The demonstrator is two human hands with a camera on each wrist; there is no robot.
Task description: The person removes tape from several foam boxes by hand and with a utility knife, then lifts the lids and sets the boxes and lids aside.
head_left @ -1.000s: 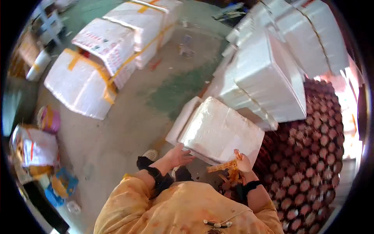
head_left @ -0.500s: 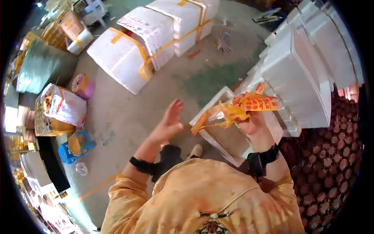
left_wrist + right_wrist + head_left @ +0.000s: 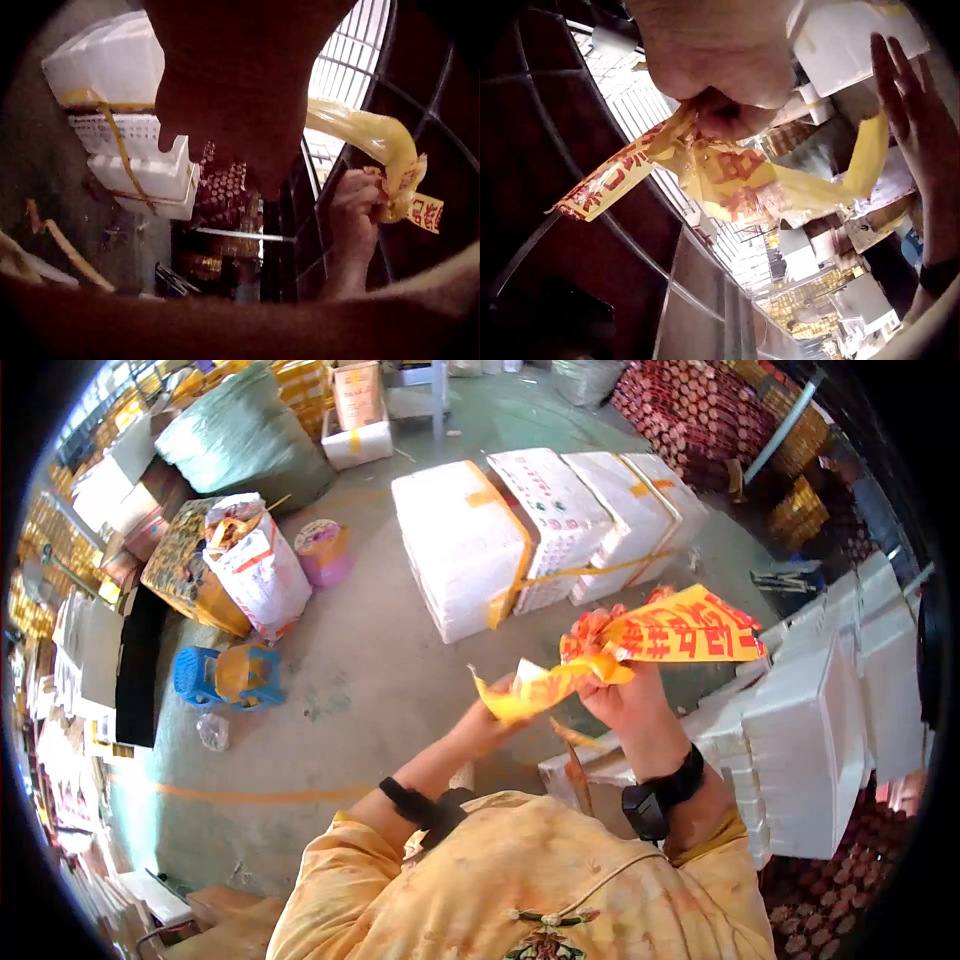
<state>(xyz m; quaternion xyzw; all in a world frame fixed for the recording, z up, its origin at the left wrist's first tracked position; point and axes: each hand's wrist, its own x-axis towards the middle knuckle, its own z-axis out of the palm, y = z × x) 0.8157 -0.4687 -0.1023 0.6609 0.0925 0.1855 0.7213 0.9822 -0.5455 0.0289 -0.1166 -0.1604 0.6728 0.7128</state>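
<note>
We note a strip of thin, glossy yellow tape [image 3: 690, 632] with red printed characters: one end flat, the middle twisted into a crumpled knot, the other end a loose, creased tail. The right hand [image 3: 622, 698] grips the knot; the tape hangs in the air before the torso. The left hand [image 3: 915, 127] has straight, spread fingers beside the tail; contact, we cannot tell. Beyond stand smooth, blocky white foam boxes [image 3: 460, 550] bound with yellow straps. Versus 0.5 s earlier, the left hand is nearer the tail, and the head view has swung leftward.
</note>
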